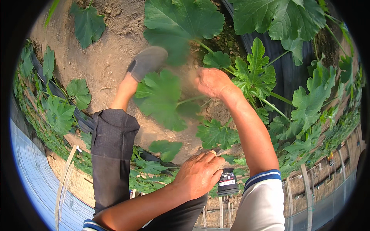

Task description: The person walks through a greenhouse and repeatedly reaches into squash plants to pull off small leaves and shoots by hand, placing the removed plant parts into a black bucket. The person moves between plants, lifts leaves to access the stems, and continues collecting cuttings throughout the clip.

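Observation:
My right hand (212, 82) reaches out over the soil, fingers curled and tips bunched, beside the stems of a large-leaved squash-like plant (255, 69). Whether anything is between those fingertips is unclear. My left hand (199, 173) is lower, near my bent knee, its fingers curled; what lies under them is hidden. Just right of its thumb is a black object with a printed label (227, 182), possibly a battery pack; the hand hides whether they are joined. A broad green leaf (162, 98) lies between my shoe and my right hand, partly blurred.
My foot in a dark slip-on shoe (150, 62) stands on dry soil (101, 72). Black plastic sheeting (260, 46) runs under the plants at right, with more at left. Leafy rows, pale posts (306, 184) and a translucent greenhouse-like wall (31, 173) curve around the rim.

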The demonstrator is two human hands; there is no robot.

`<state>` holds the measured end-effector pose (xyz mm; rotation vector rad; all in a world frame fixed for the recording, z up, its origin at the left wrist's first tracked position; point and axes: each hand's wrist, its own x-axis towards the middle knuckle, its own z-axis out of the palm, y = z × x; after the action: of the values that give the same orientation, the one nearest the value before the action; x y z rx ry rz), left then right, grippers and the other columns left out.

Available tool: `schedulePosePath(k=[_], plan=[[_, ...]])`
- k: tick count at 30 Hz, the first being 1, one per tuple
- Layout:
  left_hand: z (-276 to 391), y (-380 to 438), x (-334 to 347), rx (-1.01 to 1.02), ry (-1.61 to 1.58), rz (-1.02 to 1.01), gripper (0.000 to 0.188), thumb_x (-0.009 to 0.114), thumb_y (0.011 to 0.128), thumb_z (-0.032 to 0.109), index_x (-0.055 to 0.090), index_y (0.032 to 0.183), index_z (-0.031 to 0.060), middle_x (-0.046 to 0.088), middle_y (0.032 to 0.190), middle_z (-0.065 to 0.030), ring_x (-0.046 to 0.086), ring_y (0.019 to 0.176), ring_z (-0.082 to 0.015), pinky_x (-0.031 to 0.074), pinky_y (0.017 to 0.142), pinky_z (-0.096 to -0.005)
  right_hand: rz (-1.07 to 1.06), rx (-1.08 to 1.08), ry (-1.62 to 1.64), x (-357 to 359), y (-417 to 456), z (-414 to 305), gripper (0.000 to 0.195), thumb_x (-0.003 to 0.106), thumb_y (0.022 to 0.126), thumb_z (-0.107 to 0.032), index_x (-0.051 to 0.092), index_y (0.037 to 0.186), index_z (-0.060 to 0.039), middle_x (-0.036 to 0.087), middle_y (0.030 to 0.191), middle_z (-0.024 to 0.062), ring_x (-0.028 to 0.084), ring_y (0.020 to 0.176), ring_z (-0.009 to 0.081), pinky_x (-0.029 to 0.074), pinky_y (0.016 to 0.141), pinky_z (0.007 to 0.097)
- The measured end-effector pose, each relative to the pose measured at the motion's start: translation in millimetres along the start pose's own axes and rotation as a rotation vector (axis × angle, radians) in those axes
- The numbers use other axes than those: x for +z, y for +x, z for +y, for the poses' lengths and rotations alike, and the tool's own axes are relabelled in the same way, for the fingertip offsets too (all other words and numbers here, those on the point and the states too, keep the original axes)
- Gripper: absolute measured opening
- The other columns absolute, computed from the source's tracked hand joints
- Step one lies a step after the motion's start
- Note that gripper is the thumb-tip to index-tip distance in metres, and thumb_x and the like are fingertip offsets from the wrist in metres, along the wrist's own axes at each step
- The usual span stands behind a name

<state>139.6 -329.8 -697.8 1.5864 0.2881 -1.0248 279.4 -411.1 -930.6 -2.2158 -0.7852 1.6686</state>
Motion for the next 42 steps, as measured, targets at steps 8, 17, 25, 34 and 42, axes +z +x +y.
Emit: schedulePosePath(k=[8,17,25,34,42], plan=[[-4,-15,-12,0.005,-0.081,0.057,0.029,0.071,0.094,0.020,0.066,0.119,0.0058,0.064,0.103,-0.0129,0.067,0.096,-0.0345,0.055,0.086,-0.0457,-0.321,0.612,-0.457,-54,23,133,0.037,0.068,0.091,-0.023,0.075,0.122,-0.0042,0.075,0.125,0.0170,0.070,0.119,0.0359,0.057,0.099,0.0447],[0,-20,-30,0.015,-0.132,0.066,0.029,0.074,0.092,0.019,0.067,0.117,0.0059,0.064,0.099,-0.0112,0.067,0.092,-0.0326,0.055,0.082,-0.0431,-0.372,0.630,-0.303,-30,11,157,0.052,0.081,0.081,-0.039,0.076,0.115,-0.0002,0.075,0.122,0.0212,0.071,0.117,0.0353,0.057,0.100,0.0440],[1,-18,-34,0.043,-0.170,0.074,0.034,0.075,0.092,0.019,0.064,0.121,0.0054,0.063,0.099,-0.0110,0.066,0.092,-0.0323,0.054,0.082,-0.0433,-0.390,0.568,-0.479,31,14,225,0.044,0.076,0.082,-0.026,0.076,0.121,-0.0056,0.073,0.129,0.0175,0.069,0.123,0.0332,0.058,0.102,0.0414],[10,-14,-26,0.017,-0.142,0.044,0.035,0.075,0.091,0.019,0.066,0.122,0.0058,0.064,0.100,-0.0111,0.067,0.093,-0.0318,0.055,0.081,-0.0439,-0.299,0.537,-0.335,10,-4,200,0.040,0.071,0.085,-0.029,0.074,0.111,0.0016,0.074,0.118,0.0238,0.069,0.118,0.0391,0.057,0.099,0.0449],[13,-9,-21,-0.027,-0.081,0.009,0.030,0.072,0.094,0.021,0.068,0.120,0.0067,0.064,0.100,-0.0109,0.067,0.093,-0.0319,0.055,0.080,-0.0431,-0.165,0.627,-0.307,12,-12,215,0.033,0.058,0.095,-0.019,0.075,0.114,0.0021,0.073,0.123,0.0230,0.070,0.118,0.0404,0.056,0.102,0.0464]])
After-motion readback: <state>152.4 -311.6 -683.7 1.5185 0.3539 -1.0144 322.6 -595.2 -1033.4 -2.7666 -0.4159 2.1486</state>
